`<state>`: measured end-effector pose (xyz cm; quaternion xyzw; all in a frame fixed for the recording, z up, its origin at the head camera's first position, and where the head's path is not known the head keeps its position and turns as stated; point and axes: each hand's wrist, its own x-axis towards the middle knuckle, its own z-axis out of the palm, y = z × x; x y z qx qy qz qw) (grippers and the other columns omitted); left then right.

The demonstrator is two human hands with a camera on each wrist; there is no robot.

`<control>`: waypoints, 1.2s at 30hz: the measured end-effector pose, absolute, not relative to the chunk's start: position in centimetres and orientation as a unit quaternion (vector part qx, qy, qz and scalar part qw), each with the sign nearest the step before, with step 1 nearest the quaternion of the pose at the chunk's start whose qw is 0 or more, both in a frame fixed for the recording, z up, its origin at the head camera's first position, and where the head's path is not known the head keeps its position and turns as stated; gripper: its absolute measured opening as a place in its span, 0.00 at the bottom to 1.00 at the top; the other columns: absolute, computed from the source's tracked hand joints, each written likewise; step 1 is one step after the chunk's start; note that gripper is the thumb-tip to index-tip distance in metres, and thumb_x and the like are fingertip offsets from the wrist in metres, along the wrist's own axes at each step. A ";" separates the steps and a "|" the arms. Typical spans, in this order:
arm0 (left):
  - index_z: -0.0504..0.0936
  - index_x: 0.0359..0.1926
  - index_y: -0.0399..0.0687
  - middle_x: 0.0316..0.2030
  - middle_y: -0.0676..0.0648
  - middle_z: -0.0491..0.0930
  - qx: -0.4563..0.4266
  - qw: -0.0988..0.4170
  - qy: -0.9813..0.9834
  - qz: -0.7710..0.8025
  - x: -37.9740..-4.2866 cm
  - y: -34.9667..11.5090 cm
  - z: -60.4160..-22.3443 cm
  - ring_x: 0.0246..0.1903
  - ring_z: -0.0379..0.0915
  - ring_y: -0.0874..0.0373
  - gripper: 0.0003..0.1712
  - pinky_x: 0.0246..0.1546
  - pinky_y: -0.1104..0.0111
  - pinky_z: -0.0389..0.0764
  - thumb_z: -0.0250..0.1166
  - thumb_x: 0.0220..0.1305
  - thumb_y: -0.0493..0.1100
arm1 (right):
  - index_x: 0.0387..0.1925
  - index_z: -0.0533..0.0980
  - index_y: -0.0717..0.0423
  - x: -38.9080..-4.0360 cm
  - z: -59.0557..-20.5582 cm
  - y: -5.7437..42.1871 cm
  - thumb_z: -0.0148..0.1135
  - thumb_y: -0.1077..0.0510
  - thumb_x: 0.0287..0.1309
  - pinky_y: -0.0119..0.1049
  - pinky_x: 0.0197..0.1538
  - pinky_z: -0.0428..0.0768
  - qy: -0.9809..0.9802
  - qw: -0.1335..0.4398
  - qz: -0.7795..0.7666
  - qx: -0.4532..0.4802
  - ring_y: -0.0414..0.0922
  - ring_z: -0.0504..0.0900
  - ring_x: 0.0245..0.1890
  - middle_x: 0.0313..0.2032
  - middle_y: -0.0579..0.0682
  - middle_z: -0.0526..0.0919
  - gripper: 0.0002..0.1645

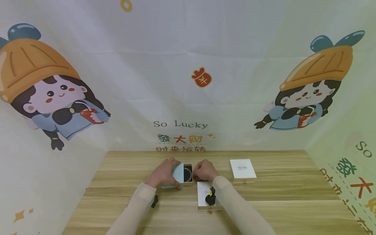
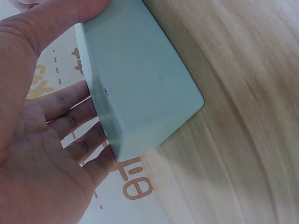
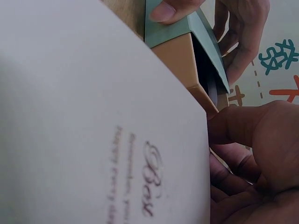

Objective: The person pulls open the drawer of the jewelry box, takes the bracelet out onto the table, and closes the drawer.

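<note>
On the wooden table lies a drawer-style gift box with a pale blue-green sleeve [image 1: 177, 174]. Its tan inner drawer [image 3: 175, 60] sticks partway out on the right side. Inside the drawer's dark interior shows a grey ring-shaped item [image 1: 188, 170], partly covered by the sleeve. My left hand [image 1: 164, 174] holds the sleeve across its width, thumb on the near side and fingers along the far side [image 2: 105, 126]. At the drawer's outer end my right hand [image 1: 204, 170] is curled, thumb and forefinger pinching its edge.
A white box [image 1: 202, 195] with printed lettering lies just below my right wrist, partly behind the sleeve and wrist camera. Another white box [image 1: 243, 168] sits farther right. A printed cloth backdrop [image 1: 182, 107] rises along the back edge of the table [image 1: 282, 195].
</note>
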<state>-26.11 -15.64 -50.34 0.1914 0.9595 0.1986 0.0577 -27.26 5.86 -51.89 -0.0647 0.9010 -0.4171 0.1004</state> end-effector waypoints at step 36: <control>0.75 0.67 0.46 0.57 0.47 0.77 0.173 0.068 0.961 0.207 -26.1 -15.5 -50.6 0.53 0.70 0.51 0.57 0.54 0.56 0.81 0.88 0.31 0.52 | 0.26 0.86 0.59 -27.4 -51.6 8.8 0.64 0.65 0.53 0.29 0.28 0.76 0.909 0.088 -0.405 -0.036 0.39 0.79 0.23 0.22 0.47 0.85 0.06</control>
